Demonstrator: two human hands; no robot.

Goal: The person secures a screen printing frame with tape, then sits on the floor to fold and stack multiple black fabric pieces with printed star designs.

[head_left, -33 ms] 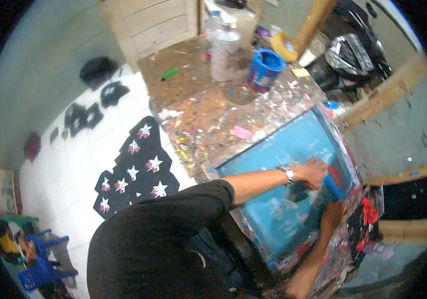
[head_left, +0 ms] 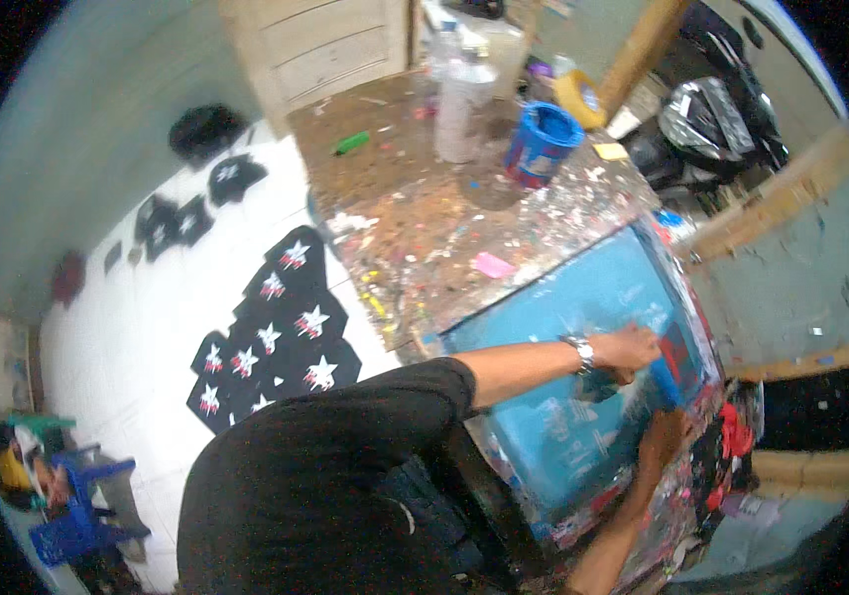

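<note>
A screen-printing frame (head_left: 529, 312) with blue mesh lies tilted on the bench, pale lettering and designs showing in it. Near its right end is a patch of red ink (head_left: 684, 359). Beside that patch stands a blue squeegee (head_left: 666, 383). My left hand (head_left: 628, 351), with a metal watch (head_left: 579, 353) on the wrist, is closed at the squeegee's far end. Around the near end my right hand (head_left: 664, 436) is closed. The fingers of both hands are partly hidden.
On the paint-stained bench (head_left: 395, 183) stand a blue ink can (head_left: 542, 149), a whitish container (head_left: 459, 114) and a yellow tape roll (head_left: 579, 97). Black pieces with white stars (head_left: 311, 321) cover part of the white floor at left. A blue chair (head_left: 82, 506) stands lower left.
The whole view has shifted slightly. Both hands remain at the squeegee near the red ink; little else differs.
</note>
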